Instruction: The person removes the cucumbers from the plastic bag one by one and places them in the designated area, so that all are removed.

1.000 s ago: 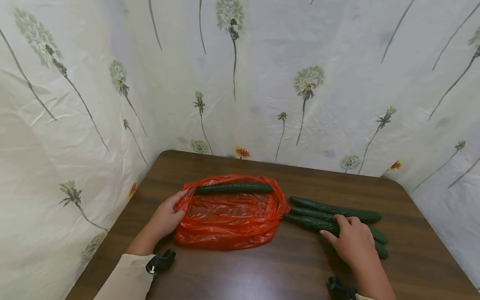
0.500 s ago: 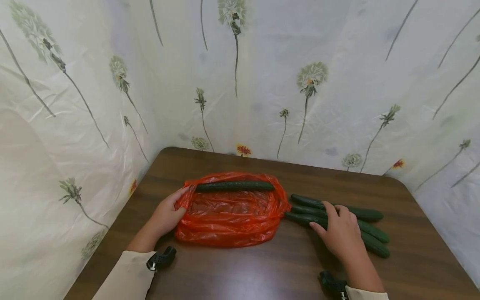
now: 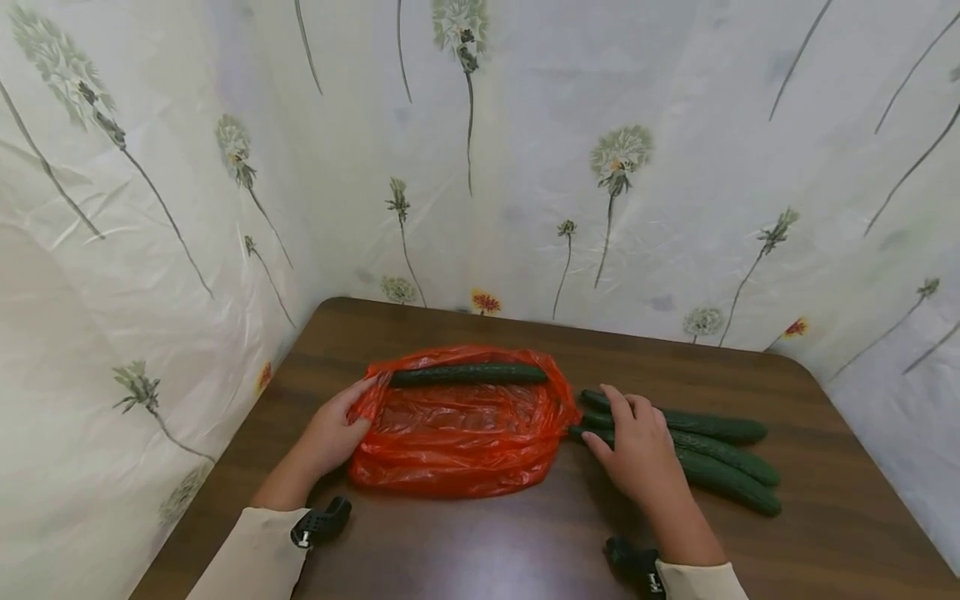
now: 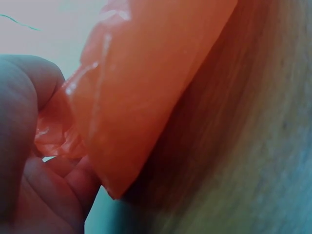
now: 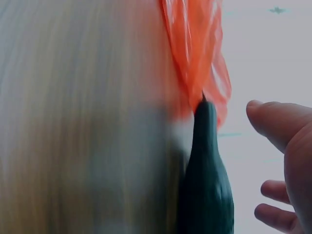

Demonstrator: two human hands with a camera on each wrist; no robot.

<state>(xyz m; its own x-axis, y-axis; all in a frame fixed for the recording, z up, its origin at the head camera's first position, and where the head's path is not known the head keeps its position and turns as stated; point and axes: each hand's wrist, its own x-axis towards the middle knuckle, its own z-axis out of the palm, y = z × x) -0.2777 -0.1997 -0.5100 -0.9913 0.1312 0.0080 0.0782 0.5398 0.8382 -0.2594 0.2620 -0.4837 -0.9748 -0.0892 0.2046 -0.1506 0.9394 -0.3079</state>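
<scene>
A red plastic bag (image 3: 453, 477) lies spread on the table, its mouth wide and facing up. One dark green cucumber (image 3: 471, 375) is inside along the far side. My left hand (image 3: 333, 432) holds the bag's left rim, the film pinched between thumb and fingers (image 4: 80, 178) in the left wrist view. Right of the bag, three cucumbers lie side by side: a far one (image 3: 716, 426), a middle one (image 3: 731, 455) and a near one (image 3: 731, 483). My right hand (image 3: 641, 454) hovers over their left ends, fingers loosely spread, apart from the cucumber (image 5: 205, 190) in the right wrist view.
The brown wooden table (image 3: 465, 542) has rounded far corners. Behind it and on the left hangs pale sheeting (image 3: 525, 167) with a dandelion print. Each wrist carries a black camera mount (image 3: 321, 522).
My right hand has slid leftward along the three cucumbers, from their middle to their ends near the bag. My left hand keeps its hold on the rim, and the cucumbers stay put.
</scene>
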